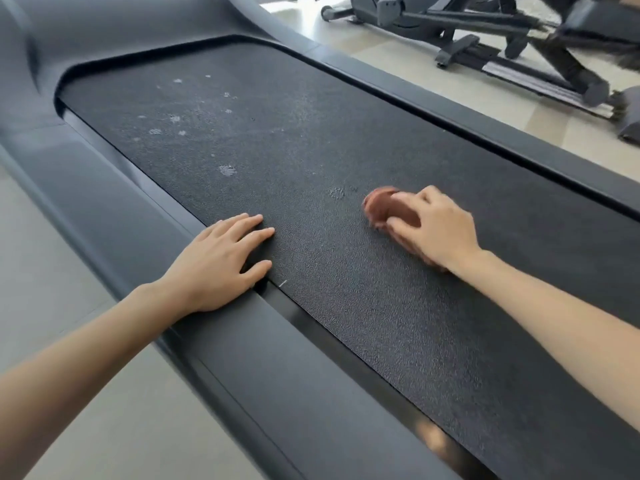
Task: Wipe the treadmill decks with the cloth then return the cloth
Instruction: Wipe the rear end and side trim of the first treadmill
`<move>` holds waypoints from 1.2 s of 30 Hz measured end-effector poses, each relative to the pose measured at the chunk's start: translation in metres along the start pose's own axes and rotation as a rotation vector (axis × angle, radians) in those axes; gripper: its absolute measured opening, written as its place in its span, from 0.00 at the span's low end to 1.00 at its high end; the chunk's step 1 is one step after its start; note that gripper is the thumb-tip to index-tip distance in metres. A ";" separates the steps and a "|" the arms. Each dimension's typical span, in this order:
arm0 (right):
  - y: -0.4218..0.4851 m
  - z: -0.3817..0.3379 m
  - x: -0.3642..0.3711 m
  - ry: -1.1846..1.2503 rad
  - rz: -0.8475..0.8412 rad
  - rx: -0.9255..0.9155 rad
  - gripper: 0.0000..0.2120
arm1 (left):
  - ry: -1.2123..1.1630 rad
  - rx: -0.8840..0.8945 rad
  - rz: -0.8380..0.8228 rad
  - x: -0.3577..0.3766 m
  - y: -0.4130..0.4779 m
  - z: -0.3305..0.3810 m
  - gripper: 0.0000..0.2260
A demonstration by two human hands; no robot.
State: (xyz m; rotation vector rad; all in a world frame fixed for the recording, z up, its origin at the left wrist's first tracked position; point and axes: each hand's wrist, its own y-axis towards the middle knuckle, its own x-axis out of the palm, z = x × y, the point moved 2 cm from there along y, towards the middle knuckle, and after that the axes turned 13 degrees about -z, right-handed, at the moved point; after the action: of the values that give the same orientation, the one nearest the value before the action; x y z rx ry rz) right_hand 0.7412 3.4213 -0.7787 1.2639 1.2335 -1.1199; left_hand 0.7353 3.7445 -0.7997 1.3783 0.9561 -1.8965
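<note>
Two bare hands are working on one treadmill deck (346, 306). Left hand (221, 261) is lying flat and relaxed, fingers straight and spread. Its palm is sitting on the near side rail (242, 358) and its fingertips are reaching over the belt edge onto the textured surface. Right hand (440, 230) is gripping a bunched reddish-brown cloth (384, 207), fingers curled over it, pressing it onto the deck about mid-width; the cloth is looking blurred. Pale dusty smudges (227, 170) are sitting ahead of both hands, toward the rounded front end by the motor cover (104, 29). Bare black belt is stretching open between the hands and out to the far side rail (485, 123). Beyond that rail, light floor (398, 60) is showing, with another exercise machine (485, 36) standing well apart.
</note>
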 end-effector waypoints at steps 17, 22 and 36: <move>0.029 -0.031 0.013 0.120 0.090 -0.149 0.21 | -0.020 -0.012 0.019 0.001 -0.003 -0.001 0.24; 0.110 0.010 0.011 0.059 0.032 0.242 0.23 | -0.023 -0.022 0.020 0.001 -0.004 0.002 0.23; -0.058 -0.083 0.012 0.064 0.075 -0.660 0.20 | -0.023 -0.101 0.019 -0.002 -0.005 0.005 0.24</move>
State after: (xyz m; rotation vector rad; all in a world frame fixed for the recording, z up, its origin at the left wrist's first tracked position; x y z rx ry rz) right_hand 0.6816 3.5031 -0.7875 0.8315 1.4313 -0.5414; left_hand 0.7292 3.7437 -0.7959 1.2997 1.0097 -1.8206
